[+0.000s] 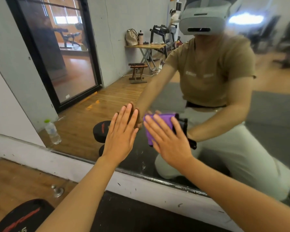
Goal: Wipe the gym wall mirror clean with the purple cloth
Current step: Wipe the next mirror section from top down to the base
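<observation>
Two flat hands on the gym wall mirror [157, 87], one pressing the purple cloth [159, 124].

The mirror fills most of the view and reflects a kneeling person in an olive shirt and pale trousers, wearing a grey headset. Below the glass runs a scuffed white wall base [94, 166], with wooden floor [15, 180] and a black mat [141, 215] in front of it. The left hand [122, 136] lies flat on the glass, fingers [124, 114] straight and pressed close together, holding nothing. The right hand [169, 139] lies flat over the folded purple cloth, fingers [159, 126] straight and slightly spread, pinning it against the lower part of the mirror just beside the left hand. A black weight with red lettering [25, 216] sits at lower left, a small metal floor fitting [57, 190] near it.
</observation>
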`<state>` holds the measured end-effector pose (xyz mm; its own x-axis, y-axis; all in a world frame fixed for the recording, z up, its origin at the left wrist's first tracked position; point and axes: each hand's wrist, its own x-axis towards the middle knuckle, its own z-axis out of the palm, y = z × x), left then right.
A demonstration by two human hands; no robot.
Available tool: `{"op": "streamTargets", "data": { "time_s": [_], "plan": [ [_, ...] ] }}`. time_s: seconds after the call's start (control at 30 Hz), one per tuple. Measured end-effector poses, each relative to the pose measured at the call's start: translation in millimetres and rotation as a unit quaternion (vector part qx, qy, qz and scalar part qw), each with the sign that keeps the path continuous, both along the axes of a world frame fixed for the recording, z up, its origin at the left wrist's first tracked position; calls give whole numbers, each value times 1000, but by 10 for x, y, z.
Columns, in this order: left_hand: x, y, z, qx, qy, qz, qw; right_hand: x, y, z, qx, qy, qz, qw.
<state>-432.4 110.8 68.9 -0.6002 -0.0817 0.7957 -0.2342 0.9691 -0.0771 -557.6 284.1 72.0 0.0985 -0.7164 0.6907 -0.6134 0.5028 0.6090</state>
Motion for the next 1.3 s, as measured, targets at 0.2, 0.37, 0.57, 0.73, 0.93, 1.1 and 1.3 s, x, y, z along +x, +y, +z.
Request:
{"op": "streamTargets", "data": {
  "time_s": [0.2, 0.37, 0.57, 0.73, 0.93, 1.1, 1.3],
  "plan": [
    [22, -40, 15, -12, -14, 5, 1000, 165, 10, -1169, 246, -21, -68, 967],
    [1, -16, 9, -5, -6, -7, 1000, 170, 108, -1361, 361, 10, -63, 930],
    [4, -69, -4, -8, -1, -21, 1000, 78, 112, -791, 237, 2, -39, 971],
    [-9, -59, -22, -8, 10, -13, 1000, 82, 33, -489, 113, -77, -13, 990],
    [-14, -47, -32, -1, 10, -24, 1000, 251, -48, -1004, 302, -64, -57, 950],
    [44, -97, 19, -1, -8, -29, 1000, 314, -75, -1455, 452, -36, -75, 888],
    [7, -84, -33, 6, -1, -23, 1000, 235, 156, -1341, 467, -52, -78, 879]
  ]
}}
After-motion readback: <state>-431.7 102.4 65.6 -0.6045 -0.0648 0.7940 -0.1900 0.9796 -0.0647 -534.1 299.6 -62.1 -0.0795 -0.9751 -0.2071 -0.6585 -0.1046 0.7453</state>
